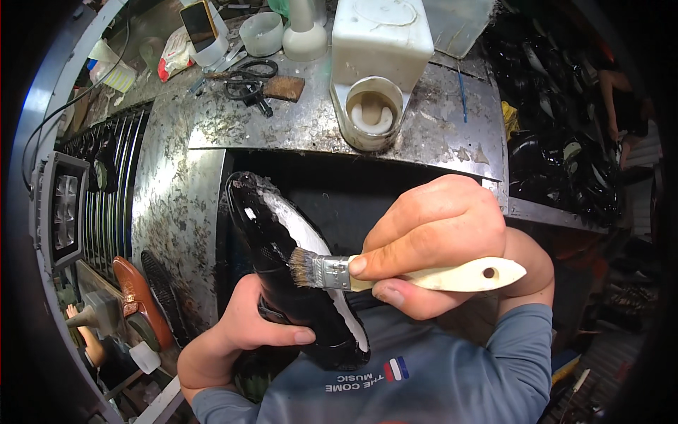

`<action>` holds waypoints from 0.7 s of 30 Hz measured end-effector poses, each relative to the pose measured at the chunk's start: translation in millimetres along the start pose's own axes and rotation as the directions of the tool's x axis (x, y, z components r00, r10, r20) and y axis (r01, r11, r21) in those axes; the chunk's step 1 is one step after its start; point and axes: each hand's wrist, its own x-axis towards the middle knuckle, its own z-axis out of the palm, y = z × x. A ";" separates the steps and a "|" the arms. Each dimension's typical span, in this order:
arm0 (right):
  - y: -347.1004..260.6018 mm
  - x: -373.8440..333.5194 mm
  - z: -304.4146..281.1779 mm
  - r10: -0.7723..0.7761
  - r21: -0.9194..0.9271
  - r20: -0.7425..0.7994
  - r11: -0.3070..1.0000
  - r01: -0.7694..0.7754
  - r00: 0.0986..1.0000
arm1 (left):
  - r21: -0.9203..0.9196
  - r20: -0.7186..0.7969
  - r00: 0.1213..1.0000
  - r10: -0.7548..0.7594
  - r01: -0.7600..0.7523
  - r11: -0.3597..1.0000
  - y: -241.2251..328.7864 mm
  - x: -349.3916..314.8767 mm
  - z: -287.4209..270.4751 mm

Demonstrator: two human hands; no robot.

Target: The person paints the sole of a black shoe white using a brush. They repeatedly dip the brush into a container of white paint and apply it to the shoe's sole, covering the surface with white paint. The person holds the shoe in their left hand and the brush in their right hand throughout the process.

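Note:
My left hand [254, 321] grips a glossy black shoe [265, 230], its thumb across the upper near the heel end. The shoe is tilted on its side, toe pointing away from me, and a white coating [300, 230] runs along its underside edge. In my right hand [438, 240] is a flat paintbrush [452, 275] with a cream handle and metal ferrule, held between thumb and fingers. Its bristles touch the shoe about midway along, beside the white strip. The fingers of my left hand beneath the shoe are hidden.
Ahead on the stained metal bench stands a white container with a cup of pale liquid [372, 113]. Scissors [247, 81], a brown block [284, 88] and a phone [198, 25] lie left of it. A brown shoe [143, 300] rests at left; black shoes [558, 141] are heaped at right.

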 end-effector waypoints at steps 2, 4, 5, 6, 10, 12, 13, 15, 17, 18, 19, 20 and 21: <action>2.2 -2.1 2.2 0.002 0.002 -0.001 1.000 -0.002 1.000 | -0.033 -0.007 1.000 0.006 -0.006 0.999 -2.3 -0.3 -1.9; 4.9 -4.9 4.1 0.007 0.005 0.003 1.000 -0.007 1.000 | -0.055 -0.008 1.000 0.021 -0.022 0.998 -5.3 0.2 -5.3; 6.2 -6.9 5.3 0.011 0.010 0.004 1.000 -0.011 1.000 | -0.063 -0.006 0.999 0.032 -0.032 0.998 -7.7 0.9 -7.0; 6.7 -7.8 6.3 0.017 0.016 0.007 1.000 -0.017 1.000 | -0.070 -0.004 0.999 0.042 -0.042 0.997 -9.2 0.8 -8.7; 8.4 -13.3 10.3 0.046 0.050 0.020 0.998 -0.047 0.999 | -0.102 -0.058 0.998 0.017 -0.023 0.994 -16.2 -3.3 -13.9; 9.3 -17.9 14.1 0.062 0.083 0.020 0.995 -0.064 0.998 | -0.129 -0.100 0.995 0.016 -0.029 0.991 -22.1 -5.6 -16.7; 8.7 -19.1 14.5 0.070 0.087 0.038 0.993 -0.073 0.997 | -0.130 -0.122 0.992 0.024 -0.039 0.991 -26.3 -6.1 -18.6; 6.8 -21.4 14.0 0.085 0.090 0.074 0.992 -0.092 0.994 | -0.178 -0.137 0.990 0.026 -0.050 0.983 -26.9 -5.3 -18.8; 5.0 -26.4 16.8 0.111 0.145 0.080 0.982 -0.121 0.991 | -0.214 -0.151 0.988 0.027 -0.059 0.975 -28.7 -4.3 -20.4; 4.7 -29.1 15.8 0.122 0.167 0.080 0.977 -0.134 0.989 | -0.233 -0.161 0.987 -0.003 -0.035 0.972 -26.5 -4.1 -19.9; 4.7 -31.7 14.2 0.136 0.202 0.092 0.968 -0.152 0.987 | -0.251 -0.169 0.985 -0.034 -0.010 0.968 -22.9 -5.4 -18.6; 5.2 -31.3 11.4 0.135 0.199 0.086 0.968 -0.150 0.987 | -0.269 -0.175 0.982 -0.066 0.016 0.963 -21.2 -5.6 -17.5; 6.9 -28.3 5.7 0.133 0.190 0.085 0.971 -0.147 0.987 | -0.259 -0.172 0.985 -0.023 -0.023 0.966 -23.0 -3.2 -16.3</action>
